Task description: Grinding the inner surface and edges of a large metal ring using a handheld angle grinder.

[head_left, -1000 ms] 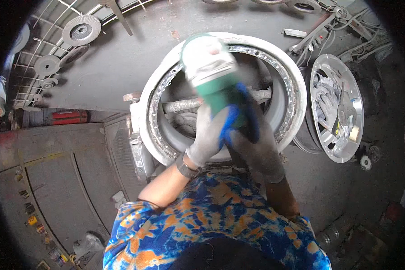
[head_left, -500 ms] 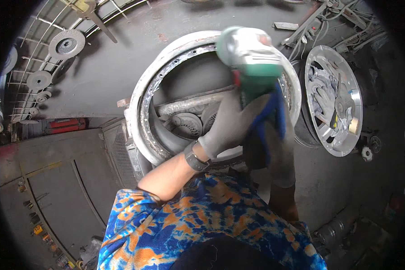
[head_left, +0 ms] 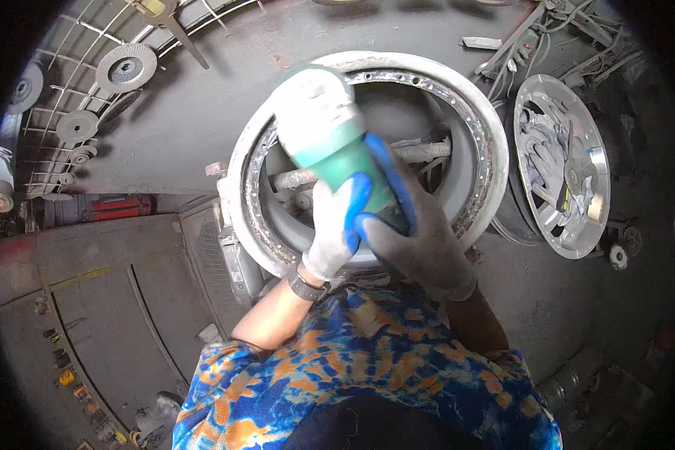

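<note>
"Grey, a ridged disc (head_left: 111, 71) hung at the upper left, and a smaller disc (head_left: 71, 131) was just below it. Farther down lay a red object (head_left: 120, 206)."

"And the hands?"

"Gloved in grey and blue, close together, both clamped on one green-and-white power tool (head_left: 334, 139). The left hand (head_left: 334, 225), with a dark wristband (head_left: 306, 285) below its glove, gripped the left side. The right hand (head_left: 424, 236) wrapped the right side."

"Where was the tool, exactly?"

"Above the left half of a big pale wheel rim (head_left: 495, 161), slanting up and to the left. Its head hid the rim's upper-left stretch. It was blurred, so I couldn't tell whether it touched the metal."

"Anything beyond that?"

"A silver wheel (head_left: 599, 161) was just beside the pale one, on its right. It held grey gloves (head_left: 544, 169) and a round disc (head_left: 577, 174)."
</note>
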Demonstrator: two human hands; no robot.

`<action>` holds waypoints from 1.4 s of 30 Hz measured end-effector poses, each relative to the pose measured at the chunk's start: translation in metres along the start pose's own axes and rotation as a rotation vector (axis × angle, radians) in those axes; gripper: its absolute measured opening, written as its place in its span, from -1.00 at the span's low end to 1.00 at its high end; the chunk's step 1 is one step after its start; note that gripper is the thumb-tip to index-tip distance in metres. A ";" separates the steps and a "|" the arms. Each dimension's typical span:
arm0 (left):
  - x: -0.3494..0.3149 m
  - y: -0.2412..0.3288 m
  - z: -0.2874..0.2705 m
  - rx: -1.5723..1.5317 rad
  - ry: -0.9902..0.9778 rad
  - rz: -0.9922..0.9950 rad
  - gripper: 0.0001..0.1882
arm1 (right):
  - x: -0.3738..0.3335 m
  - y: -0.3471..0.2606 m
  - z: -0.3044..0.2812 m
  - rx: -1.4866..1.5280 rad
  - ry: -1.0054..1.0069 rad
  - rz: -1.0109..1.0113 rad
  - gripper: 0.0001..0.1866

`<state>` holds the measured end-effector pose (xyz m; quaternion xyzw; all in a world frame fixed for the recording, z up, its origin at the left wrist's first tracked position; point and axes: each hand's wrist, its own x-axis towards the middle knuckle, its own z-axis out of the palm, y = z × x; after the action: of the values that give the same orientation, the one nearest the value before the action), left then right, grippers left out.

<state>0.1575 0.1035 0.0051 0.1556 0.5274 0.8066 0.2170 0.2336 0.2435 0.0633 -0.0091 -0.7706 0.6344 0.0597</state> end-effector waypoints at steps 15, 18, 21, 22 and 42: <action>0.060 0.019 0.072 0.322 -0.448 -0.176 -0.57 | -0.034 0.019 -0.022 0.566 0.531 0.246 -0.32; 0.062 0.020 0.069 0.407 -0.550 -0.216 -0.54 | -0.044 0.032 -0.013 0.568 0.559 0.119 -0.42; 0.047 0.018 0.059 0.345 -0.538 -0.179 -0.49 | -0.050 0.046 -0.006 0.342 0.517 0.157 -0.39; 0.038 0.018 0.054 0.312 -0.527 -0.163 -0.47 | -0.051 0.050 -0.003 0.334 0.458 0.174 -0.36; -0.003 -0.002 -0.031 0.202 -0.103 -0.218 -0.49 | -0.001 0.084 0.042 0.254 0.129 0.043 0.06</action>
<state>0.1458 0.0781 -0.0093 0.1596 0.6078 0.7121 0.3129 0.2254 0.2184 -0.0268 -0.0587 -0.6784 0.7260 0.0959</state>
